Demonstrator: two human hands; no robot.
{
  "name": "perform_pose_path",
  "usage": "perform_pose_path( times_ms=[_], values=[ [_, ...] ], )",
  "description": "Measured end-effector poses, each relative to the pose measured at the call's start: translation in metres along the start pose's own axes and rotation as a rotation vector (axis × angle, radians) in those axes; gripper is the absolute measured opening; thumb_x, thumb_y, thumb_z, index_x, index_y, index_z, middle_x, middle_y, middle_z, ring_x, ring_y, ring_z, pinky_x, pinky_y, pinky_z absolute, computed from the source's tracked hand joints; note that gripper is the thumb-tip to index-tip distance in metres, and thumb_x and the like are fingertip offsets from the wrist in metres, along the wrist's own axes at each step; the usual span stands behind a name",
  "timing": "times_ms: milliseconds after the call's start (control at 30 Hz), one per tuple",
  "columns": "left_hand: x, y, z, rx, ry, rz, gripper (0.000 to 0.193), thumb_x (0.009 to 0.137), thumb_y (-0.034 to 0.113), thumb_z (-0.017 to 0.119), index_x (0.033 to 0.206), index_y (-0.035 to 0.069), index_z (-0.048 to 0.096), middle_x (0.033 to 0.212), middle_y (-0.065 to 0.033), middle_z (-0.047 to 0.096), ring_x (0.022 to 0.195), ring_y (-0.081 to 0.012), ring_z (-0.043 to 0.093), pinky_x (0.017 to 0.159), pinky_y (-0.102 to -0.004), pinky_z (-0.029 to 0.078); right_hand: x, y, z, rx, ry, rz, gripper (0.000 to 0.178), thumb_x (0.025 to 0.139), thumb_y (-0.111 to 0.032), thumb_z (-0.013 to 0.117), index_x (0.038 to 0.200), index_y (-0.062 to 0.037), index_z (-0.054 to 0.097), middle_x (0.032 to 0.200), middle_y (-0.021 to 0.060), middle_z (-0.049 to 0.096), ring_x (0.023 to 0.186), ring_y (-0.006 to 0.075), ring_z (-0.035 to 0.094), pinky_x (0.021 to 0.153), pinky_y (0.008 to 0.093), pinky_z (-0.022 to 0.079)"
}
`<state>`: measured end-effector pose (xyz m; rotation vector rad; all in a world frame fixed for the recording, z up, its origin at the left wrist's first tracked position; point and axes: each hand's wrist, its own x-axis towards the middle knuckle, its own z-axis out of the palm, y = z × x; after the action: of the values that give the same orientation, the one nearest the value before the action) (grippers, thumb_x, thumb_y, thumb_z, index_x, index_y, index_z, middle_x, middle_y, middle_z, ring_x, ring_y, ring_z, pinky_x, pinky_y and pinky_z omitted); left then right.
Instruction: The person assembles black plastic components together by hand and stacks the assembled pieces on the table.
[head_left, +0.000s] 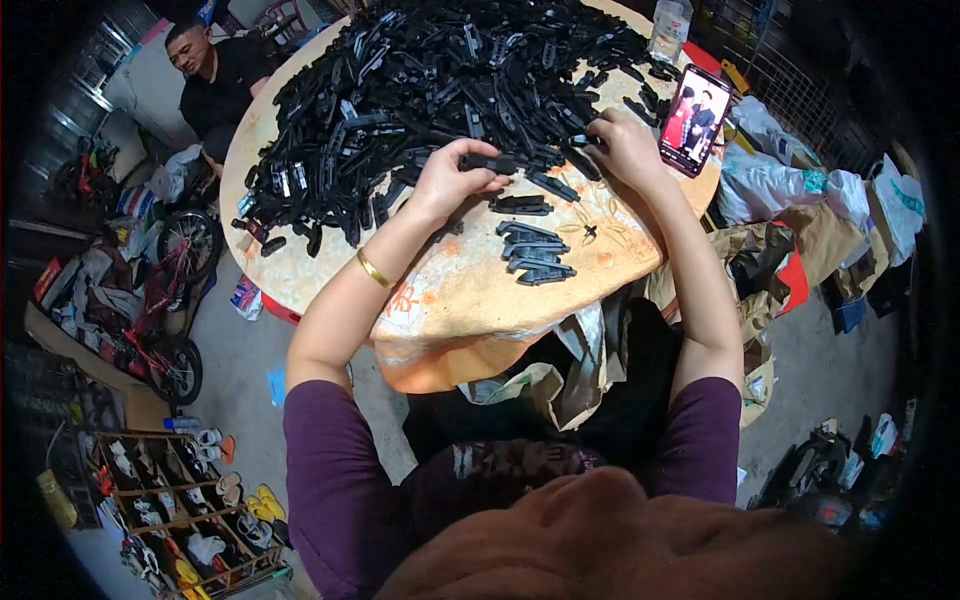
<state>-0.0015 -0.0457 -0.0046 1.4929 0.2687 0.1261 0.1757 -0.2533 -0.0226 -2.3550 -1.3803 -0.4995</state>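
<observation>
A large heap of black plastic parts [440, 90], long and narrow, covers the far side of the round table. At the near edge of the heap, my left hand [448, 185] pinches one black plastic part [497, 163] between thumb and fingers. To its right, the fingers of my right hand [627, 152] are closed together at the heap's edge; a small pale bit shows at their tips, too small to name. Between my hands and the table's near edge lie a neat row of black parts [537, 254] and a smaller group [520, 205] just beyond it.
The table has an orange-patterned cover [460, 300] that hangs over the near edge. A phone [694, 120] stands upright at right, near a clear plastic cup [670, 30]. Another person [220, 85] sits at far left. Bags [790, 185], a bicycle [175, 300] and a shoe rack [175, 500] stand around.
</observation>
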Motion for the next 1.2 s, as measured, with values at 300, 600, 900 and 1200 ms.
perform_pose_path(
  times_ms=[300, 600, 900, 1200],
  values=[
    [-0.006, 0.000, -0.004, -0.099, -0.003, -0.021, 0.028, 0.083, -0.004, 0.053, 0.111, -0.003, 0.049, 0.096, -0.0206, 0.062, 0.086, -0.0201, 0.064, 0.075, -0.0230, 0.054, 0.016, 0.006, 0.002, 0.378, 0.157, -0.034, 0.013, 0.071, -0.012, 0.064, 0.079, -0.0028, 0.063, 0.094, 0.0116, 0.060, 0.080, 0.0280, 0.058, 0.073, 0.0328, 0.047],
    [-0.006, -0.008, 0.000, -0.234, -0.028, -0.086, 0.024, 0.086, -0.002, 0.050, 0.110, -0.004, 0.050, 0.101, -0.0188, 0.059, 0.091, -0.0221, 0.063, 0.080, -0.0255, 0.054, 0.019, -0.013, -0.003, 0.305, -0.059, 0.169, 0.021, 0.079, -0.014, 0.064, 0.096, -0.0039, 0.058, 0.083, 0.0101, 0.062, 0.068, 0.0193, 0.057, 0.067, 0.0289, 0.047],
    [-0.011, -0.008, 0.002, -0.408, -0.138, -0.058, 0.030, 0.083, -0.006, 0.047, 0.112, -0.008, 0.047, 0.103, -0.0179, 0.058, 0.094, -0.0230, 0.062, 0.084, -0.0270, 0.052, 0.020, -0.085, -0.020, 1.185, -0.107, 0.145, 0.030, 0.077, -0.005, 0.063, 0.108, -0.0030, 0.059, 0.091, 0.0064, 0.063, 0.081, 0.0102, 0.060, 0.071, 0.0226, 0.049],
    [-0.009, -0.004, -0.005, -0.360, -0.190, -0.003, 0.033, 0.086, 0.006, 0.056, 0.117, -0.004, 0.050, 0.104, -0.0105, 0.060, 0.089, -0.0144, 0.061, 0.080, -0.0247, 0.052, 0.012, -0.100, -0.015, 0.843, -0.028, -0.026, 0.024, 0.072, -0.008, 0.067, 0.096, -0.0036, 0.065, 0.095, 0.0102, 0.065, 0.087, 0.0198, 0.063, 0.074, 0.0296, 0.050]
  ],
)
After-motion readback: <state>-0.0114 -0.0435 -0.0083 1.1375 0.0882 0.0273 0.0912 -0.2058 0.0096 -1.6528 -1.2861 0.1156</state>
